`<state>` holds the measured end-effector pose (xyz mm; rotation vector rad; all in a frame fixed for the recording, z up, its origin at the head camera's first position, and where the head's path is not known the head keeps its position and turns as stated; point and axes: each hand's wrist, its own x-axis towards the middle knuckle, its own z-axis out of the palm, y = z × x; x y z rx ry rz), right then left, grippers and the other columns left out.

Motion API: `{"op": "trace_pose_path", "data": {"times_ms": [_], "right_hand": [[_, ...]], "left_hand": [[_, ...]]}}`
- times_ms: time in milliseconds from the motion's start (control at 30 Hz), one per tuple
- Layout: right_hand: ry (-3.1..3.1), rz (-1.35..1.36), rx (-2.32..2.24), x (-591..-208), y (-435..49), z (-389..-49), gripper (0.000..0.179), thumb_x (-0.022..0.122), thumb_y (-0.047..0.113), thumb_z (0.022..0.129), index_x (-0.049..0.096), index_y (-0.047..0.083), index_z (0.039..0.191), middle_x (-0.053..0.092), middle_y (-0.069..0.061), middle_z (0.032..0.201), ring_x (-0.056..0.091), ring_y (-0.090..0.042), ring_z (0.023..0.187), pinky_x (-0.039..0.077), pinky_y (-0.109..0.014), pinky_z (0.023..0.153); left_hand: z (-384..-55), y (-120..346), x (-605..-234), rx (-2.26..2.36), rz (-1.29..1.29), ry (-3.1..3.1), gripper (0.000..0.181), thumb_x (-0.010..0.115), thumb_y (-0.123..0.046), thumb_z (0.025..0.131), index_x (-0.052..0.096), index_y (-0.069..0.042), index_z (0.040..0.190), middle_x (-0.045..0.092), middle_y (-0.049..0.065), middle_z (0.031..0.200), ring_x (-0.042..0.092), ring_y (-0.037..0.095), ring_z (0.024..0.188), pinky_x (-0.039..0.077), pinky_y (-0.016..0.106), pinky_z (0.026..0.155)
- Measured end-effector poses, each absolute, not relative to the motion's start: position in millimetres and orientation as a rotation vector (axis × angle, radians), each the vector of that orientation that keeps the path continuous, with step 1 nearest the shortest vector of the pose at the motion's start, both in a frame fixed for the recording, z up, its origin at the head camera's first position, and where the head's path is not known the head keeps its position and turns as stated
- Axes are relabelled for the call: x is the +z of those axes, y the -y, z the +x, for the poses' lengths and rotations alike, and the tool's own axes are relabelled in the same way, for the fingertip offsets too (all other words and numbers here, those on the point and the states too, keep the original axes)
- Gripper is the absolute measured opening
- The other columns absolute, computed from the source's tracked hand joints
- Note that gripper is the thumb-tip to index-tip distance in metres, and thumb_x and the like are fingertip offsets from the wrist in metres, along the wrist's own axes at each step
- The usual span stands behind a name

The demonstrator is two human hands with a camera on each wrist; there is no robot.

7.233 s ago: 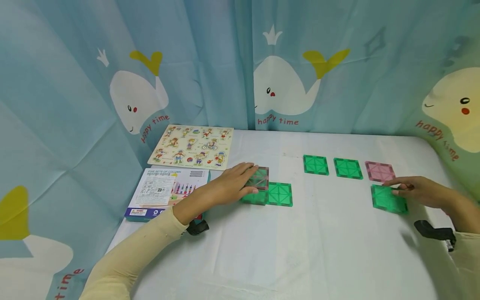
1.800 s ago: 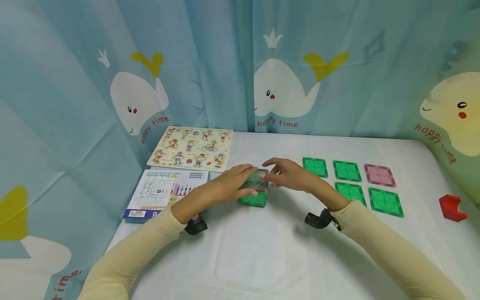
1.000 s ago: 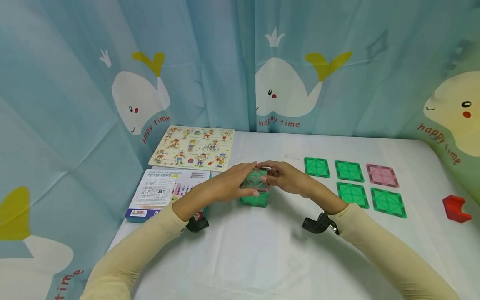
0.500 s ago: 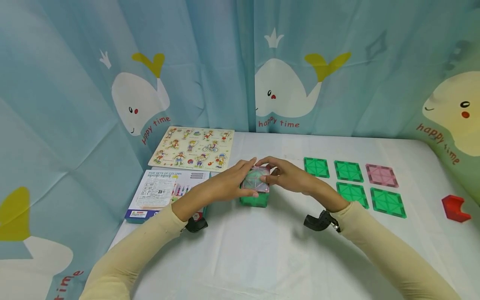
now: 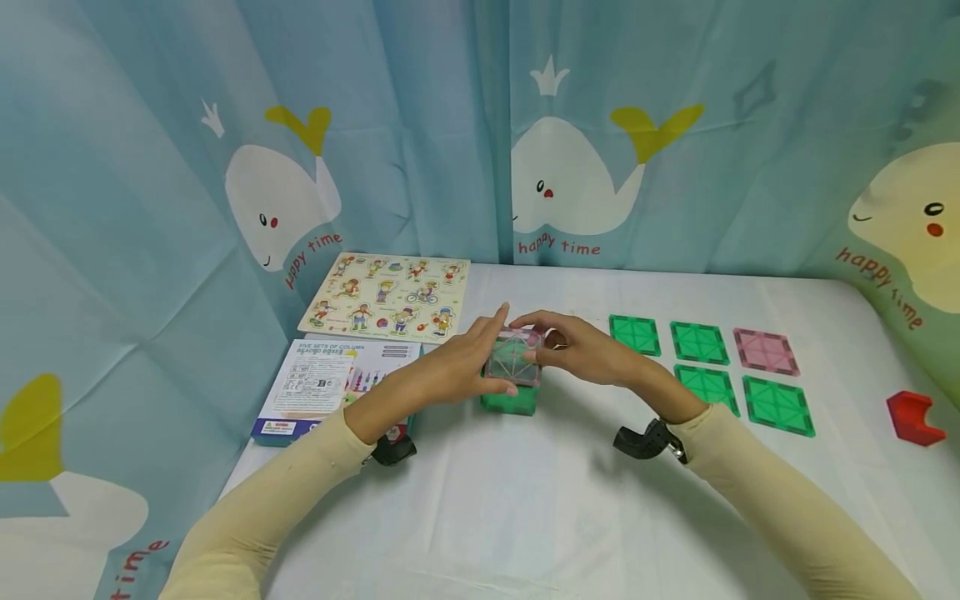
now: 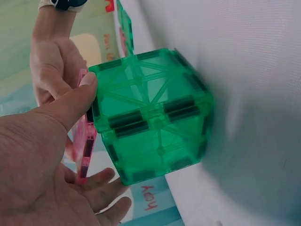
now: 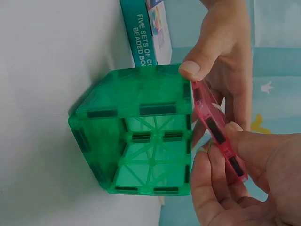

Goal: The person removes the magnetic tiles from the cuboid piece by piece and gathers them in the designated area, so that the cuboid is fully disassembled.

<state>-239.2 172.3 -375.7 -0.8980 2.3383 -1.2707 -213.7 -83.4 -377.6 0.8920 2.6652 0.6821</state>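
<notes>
A hollow box of green magnetic tiles [image 6: 146, 150] stands on the white cloth, with one side open in the right wrist view. My left hand [image 5: 461, 365] holds it from the left, the thumb at the upper edge of its front and some fingers behind. Over the top lies a pink magnetic tile [image 7: 210, 117], tilted so that its right side is raised off the green rim. My right hand [image 5: 588, 352] pinches that raised side between thumb and fingers.
To the right lie several flat green tiles [image 5: 777, 406] and a pink one [image 5: 766, 351]. A red notched block [image 5: 913, 417] sits at the far right. A puzzle board [image 5: 386, 296] and a boxed toy [image 5: 330, 383] lie on the left, before a whale-print curtain [image 5: 435, 150].
My right hand has come from the right-hand tiles to the box. The flat green tile beside the box is gone from there. Over the last second the pink tile's right side has risen.
</notes>
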Motion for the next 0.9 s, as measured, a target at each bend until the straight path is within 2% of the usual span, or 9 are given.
{"op": "trace_pose_path", "data": {"times_ms": [167,267,433,567,667,767,900], "right_hand": [[-2.42,-0.983,-1.284,-366,-183,-234,0.044,0.067,0.008,0.105,0.059,0.012,0.148,0.063,-0.015,0.119,0.06,-0.021,0.072,0.05,-0.029,0.068],[-2.475,-0.97,-1.303,-354,-195,-232,0.043,0.066,0.007,0.105,0.06,0.012,0.147,0.064,-0.014,0.123,0.064,-0.021,0.076,0.053,-0.029,0.069],[-2.602,-0.847,-1.29,-337,-227,-227,0.043,0.066,0.011,0.106,0.06,0.015,0.148,0.063,-0.013,0.121,0.068,-0.02,0.079,0.053,-0.028,0.068],[-2.718,-0.759,-1.192,-336,-257,-224,0.042,0.067,0.011,0.106,0.06,0.013,0.147,0.064,-0.014,0.118,0.064,-0.018,0.073,0.051,-0.029,0.063],[-2.774,-0.707,-1.1,-345,-278,-222,0.042,0.067,0.012,0.105,0.06,0.012,0.147,0.065,-0.015,0.119,0.062,-0.017,0.07,0.049,-0.028,0.061],[-2.785,-0.68,-1.037,-362,-297,-220,0.042,0.066,0.011,0.106,0.059,0.009,0.147,0.063,-0.017,0.119,0.061,-0.016,0.067,0.046,-0.027,0.059],[-2.758,-0.672,-1.017,-383,-317,-217,0.042,0.065,0.005,0.105,0.057,0.004,0.147,0.057,-0.02,0.119,0.051,-0.013,0.058,0.041,-0.027,0.056]], "left_hand": [[-214,83,-379,0.769,0.836,-2.63,0.127,0.077,-0.054,0.094,-0.028,-0.036,0.163,0.019,0.01,0.176,0.033,0.033,0.157,0.036,0.053,0.123],[-214,83,-379,0.796,0.824,-2.62,0.127,0.077,-0.053,0.094,-0.032,-0.042,0.16,0.017,0.007,0.177,0.02,0.031,0.162,0.029,0.054,0.127],[-214,84,-378,0.746,0.831,-2.625,0.12,0.074,-0.054,0.096,-0.021,-0.033,0.167,0.021,0.01,0.176,0.017,0.029,0.163,0.024,0.051,0.129],[-214,88,-377,0.708,0.815,-2.634,0.114,0.069,-0.057,0.099,-0.016,-0.03,0.169,0.015,0.009,0.177,0.017,0.028,0.163,0.024,0.051,0.129],[-214,91,-376,0.694,0.806,-2.633,0.107,0.065,-0.056,0.102,-0.012,-0.027,0.17,0.015,0.009,0.177,0.019,0.028,0.163,0.026,0.051,0.129],[-213,94,-375,0.653,0.823,-2.632,0.096,0.062,-0.053,0.105,0.0,-0.021,0.172,0.017,0.009,0.176,0.023,0.029,0.162,0.028,0.052,0.128],[-211,96,-374,0.593,0.867,-2.64,0.085,0.059,-0.051,0.107,0.016,-0.014,0.171,0.022,0.008,0.175,0.029,0.03,0.16,0.031,0.051,0.127]]}}
